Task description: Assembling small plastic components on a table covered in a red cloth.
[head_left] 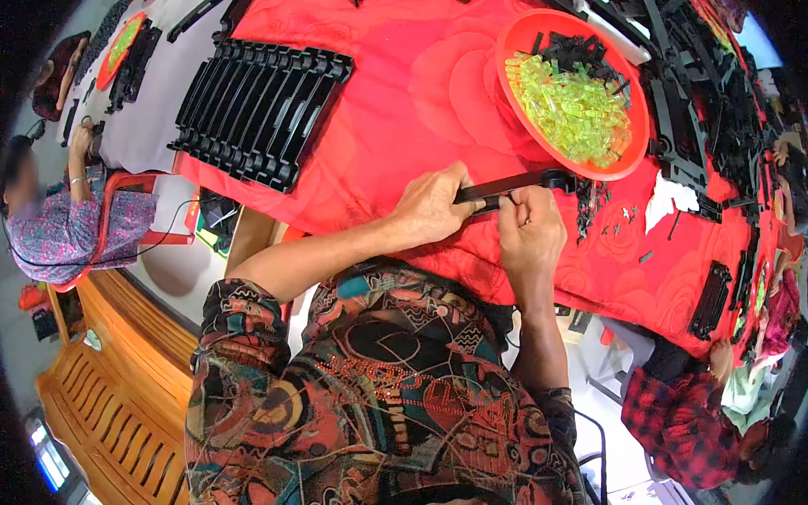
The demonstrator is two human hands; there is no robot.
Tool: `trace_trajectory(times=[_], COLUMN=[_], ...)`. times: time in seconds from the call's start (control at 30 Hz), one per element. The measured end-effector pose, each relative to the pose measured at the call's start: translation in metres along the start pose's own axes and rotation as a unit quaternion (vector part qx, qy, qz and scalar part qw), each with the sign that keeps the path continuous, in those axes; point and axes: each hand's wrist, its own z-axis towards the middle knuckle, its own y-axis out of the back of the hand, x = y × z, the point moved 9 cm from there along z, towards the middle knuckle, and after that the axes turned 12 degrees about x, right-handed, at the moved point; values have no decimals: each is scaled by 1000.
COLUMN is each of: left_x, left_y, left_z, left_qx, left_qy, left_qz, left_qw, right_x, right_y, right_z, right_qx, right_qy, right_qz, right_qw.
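Over the near edge of the red-clothed table, my left hand (432, 204) is closed round one end of a long black plastic bar (511, 183). The bar slants up to the right and has a rounded knob at its far end. My right hand (534, 229) is closed in a pinch against the bar's near side; whatever lies between its fingertips is hidden. Just beyond the bar stands an orange-red bowl (524, 32), with clear yellow-green plastic pieces (569, 116) and small black pieces (578, 52) in it.
A row of black plastic bars (258, 109) lies at the left on the red cloth (410, 83). Black parts (694, 111) are heaped at the right, near white scraps (669, 201). Co-workers sit left and right; a wooden bench (118, 403) stands at the lower left.
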Motion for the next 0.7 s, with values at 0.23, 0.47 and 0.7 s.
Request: trace_trajectory(times=[0.23, 0.47, 0.7], left_x=[-2, -5, -4], left_y=[-1, -1, -3], left_z=[-5, -4, -2], left_qx=[-33, -32, -27], left_qy=[-19, -14, -13], left_qz=[18, 35, 48], left_qw=[999, 999, 998], right_x=[-2, -14, -15], right_y=[-4, -3, -2], right_z=[-7, -8, -8], right_qx=[-31, -51, -30], right_qy=[-35, -37, -69], right_qz=[-8, 34, 21], right_qw=[999, 997, 997])
